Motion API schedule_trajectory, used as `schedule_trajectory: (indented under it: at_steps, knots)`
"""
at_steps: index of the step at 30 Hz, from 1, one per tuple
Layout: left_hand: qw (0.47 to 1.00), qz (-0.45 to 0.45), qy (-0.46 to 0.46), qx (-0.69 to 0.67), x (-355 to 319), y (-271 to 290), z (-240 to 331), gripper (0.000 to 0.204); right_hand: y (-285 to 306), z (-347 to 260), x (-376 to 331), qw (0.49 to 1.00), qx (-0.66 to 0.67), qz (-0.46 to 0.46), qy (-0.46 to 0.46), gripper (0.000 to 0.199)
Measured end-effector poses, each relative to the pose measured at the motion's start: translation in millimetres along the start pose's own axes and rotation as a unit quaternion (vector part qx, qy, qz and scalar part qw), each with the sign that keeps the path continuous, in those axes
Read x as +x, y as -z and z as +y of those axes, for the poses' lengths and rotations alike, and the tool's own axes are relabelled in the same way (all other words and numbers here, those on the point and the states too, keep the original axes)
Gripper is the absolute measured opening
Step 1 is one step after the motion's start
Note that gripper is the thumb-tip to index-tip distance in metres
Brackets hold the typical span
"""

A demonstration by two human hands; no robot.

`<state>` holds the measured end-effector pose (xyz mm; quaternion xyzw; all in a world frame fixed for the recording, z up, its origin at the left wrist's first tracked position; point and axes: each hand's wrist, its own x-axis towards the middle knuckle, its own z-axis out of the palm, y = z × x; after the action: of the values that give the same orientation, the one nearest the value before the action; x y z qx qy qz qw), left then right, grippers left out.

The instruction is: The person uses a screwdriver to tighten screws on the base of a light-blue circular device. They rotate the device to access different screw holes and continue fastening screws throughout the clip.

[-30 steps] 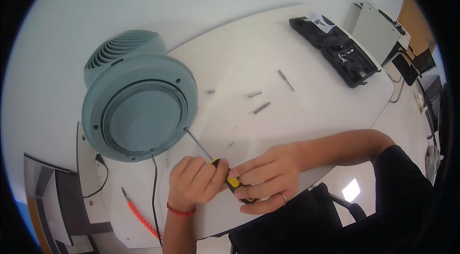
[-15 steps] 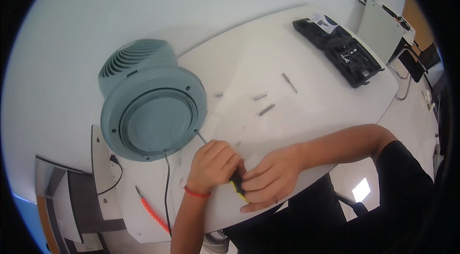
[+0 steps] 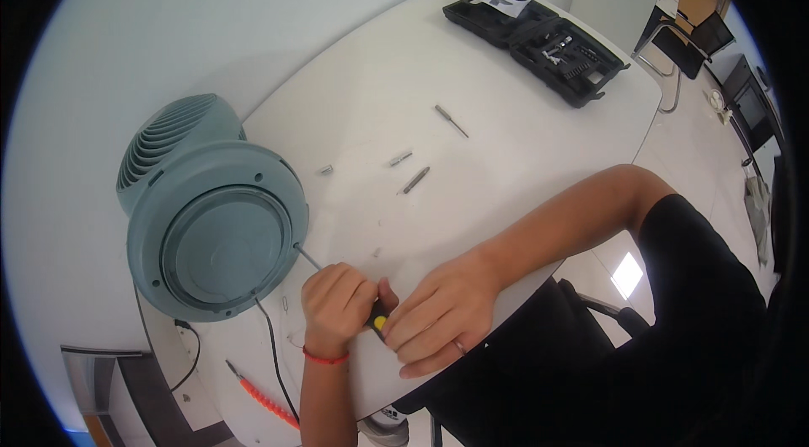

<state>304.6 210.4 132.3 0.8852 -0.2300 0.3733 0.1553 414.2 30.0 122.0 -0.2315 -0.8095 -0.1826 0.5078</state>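
A grey-green fan [image 3: 286,173] lies on its side at the left of the table, its round base facing me. The thin shaft of a screwdriver with a black and yellow handle [image 3: 380,324] reaches a hole at the lower right of the base rim. My left hand [image 3: 339,302] is closed around the front of the screwdriver, fingers hiding part of shaft and handle. My right hand [image 3: 448,312] has its fingers wrapped over the back end of the handle. A dark power cord [image 3: 272,342] runs down from the base, left of my left wrist.
Metal driver bits lie mid-table: a long one [image 3: 451,120], a dark one [image 3: 416,180] and a silver one [image 3: 400,159], with a small socket [image 3: 326,170]. An opened black tool case [image 3: 527,51] stands at the far right. An orange flexible shaft [image 3: 263,399] lies near left.
The view has shifted, so fan, bits and case appear further left. Both hands keep their grip; the screwdriver handle has turned, its yellow part showing differently. The shaft stays at the same hole.
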Motion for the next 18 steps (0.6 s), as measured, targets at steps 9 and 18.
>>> schedule_trajectory:
  at_steps: [9, 18]
  knots:
    - [1.0, -0.012, 0.026, -0.002, -3.0, 10.3, 1.3, 0.025, 0.3, -5.9, 3.7, 0.997, -0.031, 0.008, -0.076, 0.017]
    - [0.998, -0.013, 0.069, -0.009, -0.1, 12.1, 5.3, 0.025, -0.7, -4.6, 5.4, 0.998, 0.0, 0.007, -0.07, 0.02]
